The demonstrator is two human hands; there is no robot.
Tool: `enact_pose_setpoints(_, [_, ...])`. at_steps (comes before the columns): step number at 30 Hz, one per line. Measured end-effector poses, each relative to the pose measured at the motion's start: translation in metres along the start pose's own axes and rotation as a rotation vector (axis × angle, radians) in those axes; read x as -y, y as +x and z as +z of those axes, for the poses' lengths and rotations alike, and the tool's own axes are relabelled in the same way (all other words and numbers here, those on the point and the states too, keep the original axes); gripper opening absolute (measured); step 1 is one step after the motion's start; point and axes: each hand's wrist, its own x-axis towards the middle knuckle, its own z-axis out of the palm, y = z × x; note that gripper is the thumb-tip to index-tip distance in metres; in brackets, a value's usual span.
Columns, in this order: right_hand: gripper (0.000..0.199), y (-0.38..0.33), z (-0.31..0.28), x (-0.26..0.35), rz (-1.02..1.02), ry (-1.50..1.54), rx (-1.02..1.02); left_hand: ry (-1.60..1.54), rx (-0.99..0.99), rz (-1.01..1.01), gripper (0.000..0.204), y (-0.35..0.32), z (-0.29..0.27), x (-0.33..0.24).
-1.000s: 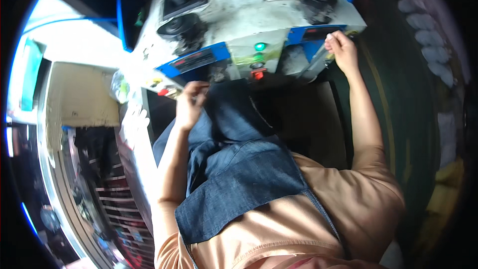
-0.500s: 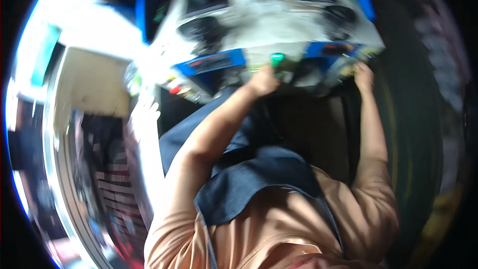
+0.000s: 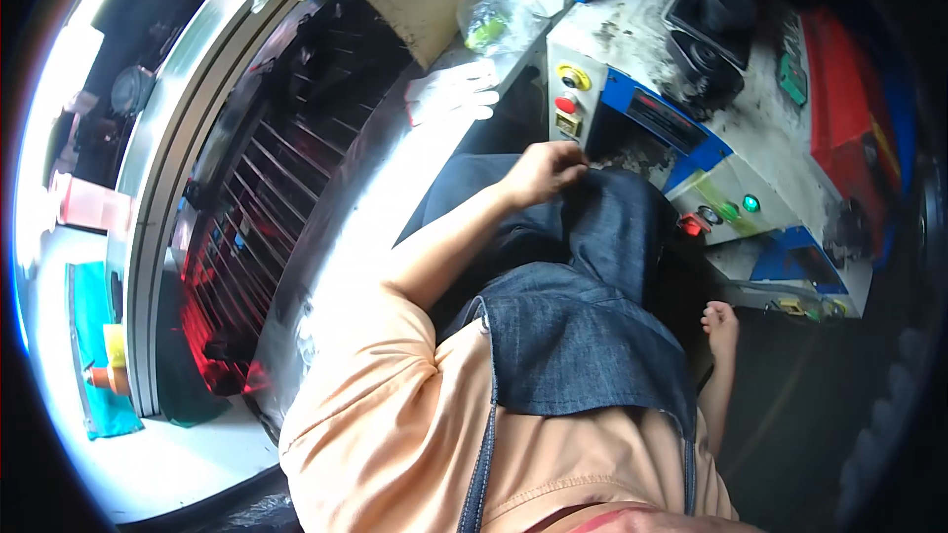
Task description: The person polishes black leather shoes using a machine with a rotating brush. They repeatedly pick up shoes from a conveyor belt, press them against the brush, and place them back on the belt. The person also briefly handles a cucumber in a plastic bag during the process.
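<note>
Two hands in play, one machine [image 3: 632, 35] ahead. Left hand [image 3: 543, 175] hangs over the apron [image 3: 592, 345], close by the machine's left corner, fingers curled — fully closed or gripping something, I can't tell. Right hand [image 3: 721, 323] is just off the machine's right end, small in view, fingers bent; what it grips, if anything, I can't tell. Counting along the machine's front: two blue panels [image 3: 664, 123], one lit green light [image 3: 751, 203] between them, one red switch [image 3: 693, 225], one red button [image 3: 567, 105] at the left corner. Left of the machine, one ledge [image 3: 425, 163], one white glove [image 3: 449, 94], one clear bag [image 3: 489, 25]. Edges now — the machine's front slants down rightward, the apron tight under its left half; past its right end, dark floor [image 3: 780, 395] opens beside the right hand.
</note>
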Motion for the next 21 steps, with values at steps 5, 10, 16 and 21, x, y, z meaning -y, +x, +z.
enact_pose_setpoints(5, [0.014,-0.011,0.059,0.085,-0.12,-0.035,0.141,0.155,-0.399,-0.136,0.014,-0.057,-0.066,0.055])
enact_pose_setpoints(10, [0.01,-0.02,0.106,0.195,-0.556,-0.048,-0.01,0.271,-0.723,-0.053,0.011,-0.086,-0.103,0.081])
enact_pose_setpoints(16, [0.006,-0.031,0.184,0.257,-0.885,-0.098,0.132,0.316,-0.907,-0.108,0.015,-0.091,-0.129,0.101])
enact_pose_setpoints(21, [0.007,-0.027,0.203,0.26,-1.002,-0.411,0.053,0.39,-0.957,-0.076,0.019,-0.104,-0.135,0.117])
